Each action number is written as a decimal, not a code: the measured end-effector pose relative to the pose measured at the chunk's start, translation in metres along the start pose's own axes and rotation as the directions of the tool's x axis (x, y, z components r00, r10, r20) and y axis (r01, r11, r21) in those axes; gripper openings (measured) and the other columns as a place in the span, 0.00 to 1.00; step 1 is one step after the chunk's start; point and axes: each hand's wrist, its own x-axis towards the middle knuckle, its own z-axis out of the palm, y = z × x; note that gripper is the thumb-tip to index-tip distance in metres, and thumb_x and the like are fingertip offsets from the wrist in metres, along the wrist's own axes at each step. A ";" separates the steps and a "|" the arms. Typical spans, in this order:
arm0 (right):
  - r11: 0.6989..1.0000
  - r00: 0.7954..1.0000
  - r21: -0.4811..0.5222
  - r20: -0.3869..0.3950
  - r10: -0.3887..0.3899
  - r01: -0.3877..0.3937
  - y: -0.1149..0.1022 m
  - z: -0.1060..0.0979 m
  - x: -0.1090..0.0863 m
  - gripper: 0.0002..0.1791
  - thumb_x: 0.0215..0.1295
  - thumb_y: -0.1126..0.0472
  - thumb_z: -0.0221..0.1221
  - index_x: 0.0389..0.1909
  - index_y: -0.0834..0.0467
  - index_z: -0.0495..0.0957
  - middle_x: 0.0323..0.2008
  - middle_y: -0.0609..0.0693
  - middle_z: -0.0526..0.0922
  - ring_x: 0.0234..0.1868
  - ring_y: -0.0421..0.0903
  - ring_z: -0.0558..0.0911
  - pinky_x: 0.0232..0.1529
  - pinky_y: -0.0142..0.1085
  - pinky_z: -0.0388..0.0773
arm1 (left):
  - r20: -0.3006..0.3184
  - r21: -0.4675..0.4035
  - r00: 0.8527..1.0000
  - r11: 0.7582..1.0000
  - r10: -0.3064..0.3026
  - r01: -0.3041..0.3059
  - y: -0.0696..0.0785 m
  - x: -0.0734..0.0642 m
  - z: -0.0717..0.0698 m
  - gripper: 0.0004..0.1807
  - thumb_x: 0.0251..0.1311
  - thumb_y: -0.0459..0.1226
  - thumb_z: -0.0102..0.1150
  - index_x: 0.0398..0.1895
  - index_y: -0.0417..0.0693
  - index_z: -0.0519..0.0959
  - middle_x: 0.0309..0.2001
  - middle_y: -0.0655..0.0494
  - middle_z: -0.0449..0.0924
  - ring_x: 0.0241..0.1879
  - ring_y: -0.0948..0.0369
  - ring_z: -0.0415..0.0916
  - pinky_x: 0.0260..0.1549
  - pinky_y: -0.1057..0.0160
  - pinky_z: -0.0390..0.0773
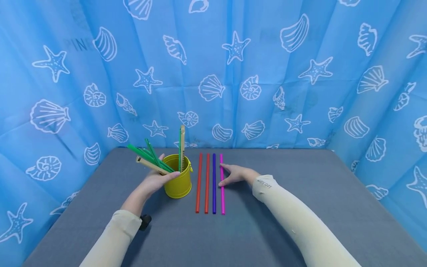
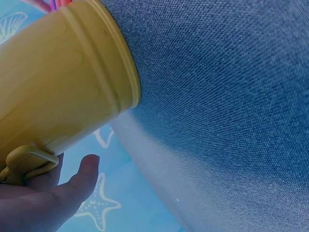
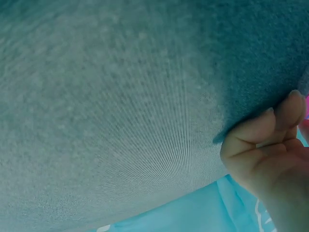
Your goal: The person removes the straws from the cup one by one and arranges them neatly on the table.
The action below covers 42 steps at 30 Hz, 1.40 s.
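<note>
My left hand (image 1: 154, 181) grips the yellow metal bucket (image 1: 178, 187) from its left, thumb over the near rim and fingers behind. In the bucket lean several green sticks (image 1: 143, 152) and beige wooden strips (image 1: 182, 142) with dark marks like a ruler's. The left wrist view shows the bucket's side close up. At the right end of a row, my right hand (image 1: 236, 175) holds a pink stick (image 1: 222, 202) lying on the table, thumb and forefinger set apart along it. The right wrist view shows curled fingers, with only a sliver of pink visible.
Beside the pink stick lie a dark blue stick (image 1: 214, 196) and two red sticks (image 1: 198, 189), roughly parallel. They rest on a grey cloth-covered table (image 1: 200, 241). A blue curtain (image 1: 230, 74) with white shells and starfish hangs behind and along both sides.
</note>
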 end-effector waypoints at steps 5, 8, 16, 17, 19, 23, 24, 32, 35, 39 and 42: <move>1.000 1.000 0.021 0.000 0.006 -0.006 0.001 -0.001 -0.002 0.51 0.60 0.48 0.67 0.76 0.60 0.49 0.73 0.63 0.54 0.74 0.59 0.52 0.71 0.51 0.51 | 0.001 0.006 1.000 1.000 0.004 -0.004 0.003 0.000 0.001 0.55 0.63 0.46 0.63 0.78 0.49 0.31 0.75 0.35 0.41 0.73 0.41 0.41 0.67 0.38 0.47; 0.999 1.000 0.034 0.007 0.004 -0.004 0.001 -0.002 -0.002 0.51 0.59 0.48 0.67 0.76 0.59 0.49 0.73 0.63 0.53 0.74 0.59 0.52 0.71 0.51 0.51 | -0.009 0.004 1.000 1.000 -0.001 0.001 0.003 -0.001 0.000 0.56 0.62 0.46 0.63 0.78 0.49 0.32 0.75 0.35 0.42 0.73 0.41 0.41 0.67 0.38 0.47; 1.000 1.000 0.027 -0.001 0.014 -0.014 0.000 -0.002 0.000 0.51 0.59 0.46 0.67 0.76 0.58 0.50 0.73 0.63 0.54 0.73 0.60 0.52 0.71 0.52 0.51 | -0.008 -0.003 1.000 1.000 0.001 -0.001 0.003 -0.002 0.000 0.56 0.62 0.45 0.63 0.78 0.48 0.32 0.75 0.35 0.42 0.73 0.41 0.41 0.67 0.38 0.47; 0.999 1.000 0.030 -0.003 0.018 -0.018 0.000 -0.002 0.000 0.51 0.59 0.46 0.67 0.76 0.57 0.50 0.73 0.63 0.54 0.74 0.60 0.52 0.71 0.52 0.51 | -0.008 -0.003 1.000 1.000 0.002 -0.002 0.003 -0.001 -0.001 0.55 0.62 0.45 0.63 0.78 0.49 0.32 0.75 0.35 0.42 0.73 0.41 0.41 0.67 0.38 0.47; 0.999 1.000 0.035 -0.005 0.019 -0.019 0.000 -0.002 0.000 0.51 0.59 0.46 0.67 0.76 0.57 0.50 0.73 0.63 0.54 0.73 0.60 0.52 0.71 0.53 0.51 | -0.007 -0.003 1.000 1.000 0.005 -0.005 0.003 -0.001 -0.001 0.56 0.62 0.45 0.63 0.78 0.49 0.32 0.75 0.35 0.42 0.73 0.41 0.42 0.67 0.38 0.47; 0.999 1.000 0.036 -0.004 0.021 -0.021 0.000 -0.001 0.001 0.51 0.58 0.46 0.67 0.76 0.56 0.50 0.73 0.63 0.54 0.73 0.60 0.52 0.70 0.53 0.51 | -0.003 -0.006 1.000 1.000 0.003 -0.003 0.003 -0.002 -0.001 0.56 0.62 0.45 0.63 0.78 0.50 0.31 0.75 0.35 0.42 0.73 0.41 0.41 0.67 0.38 0.47; 0.999 1.000 0.035 -0.004 0.021 -0.021 0.000 -0.001 0.001 0.52 0.58 0.46 0.67 0.76 0.56 0.50 0.73 0.63 0.54 0.73 0.60 0.53 0.70 0.53 0.52 | -0.001 -0.007 1.000 1.000 0.002 -0.002 0.002 -0.002 -0.001 0.56 0.62 0.45 0.63 0.78 0.50 0.31 0.75 0.35 0.42 0.73 0.41 0.41 0.67 0.37 0.47; 0.999 1.000 0.036 -0.005 0.025 -0.025 -0.001 -0.002 0.001 0.52 0.58 0.46 0.68 0.76 0.56 0.50 0.73 0.63 0.54 0.73 0.60 0.52 0.70 0.54 0.52 | 0.000 -0.004 1.000 1.000 0.001 -0.001 0.003 -0.002 -0.001 0.56 0.62 0.46 0.63 0.78 0.50 0.31 0.75 0.35 0.42 0.73 0.41 0.41 0.67 0.37 0.47; 0.999 1.000 0.038 -0.002 0.018 -0.018 0.000 -0.002 0.001 0.52 0.58 0.46 0.68 0.76 0.56 0.50 0.73 0.63 0.54 0.73 0.60 0.52 0.70 0.53 0.52 | 0.002 -0.002 1.000 1.000 0.001 -0.001 0.003 -0.002 -0.002 0.56 0.62 0.46 0.63 0.78 0.50 0.31 0.75 0.35 0.42 0.73 0.41 0.41 0.67 0.37 0.47; 0.998 1.000 0.061 0.004 0.000 0.000 0.001 -0.002 -0.001 0.52 0.59 0.46 0.67 0.77 0.56 0.48 0.74 0.63 0.53 0.74 0.60 0.52 0.70 0.54 0.51 | 0.000 -0.007 1.000 1.000 0.001 -0.001 0.003 -0.002 -0.001 0.56 0.62 0.46 0.64 0.78 0.50 0.31 0.75 0.35 0.42 0.73 0.41 0.41 0.67 0.38 0.47; 0.996 1.000 0.087 0.008 -0.018 0.017 0.004 -0.004 -0.003 0.52 0.60 0.47 0.66 0.77 0.57 0.47 0.74 0.63 0.51 0.74 0.60 0.50 0.71 0.54 0.50 | 0.002 -0.009 1.000 1.000 0.001 -0.001 0.002 -0.002 -0.001 0.57 0.62 0.46 0.64 0.78 0.50 0.31 0.75 0.35 0.42 0.73 0.41 0.41 0.67 0.38 0.47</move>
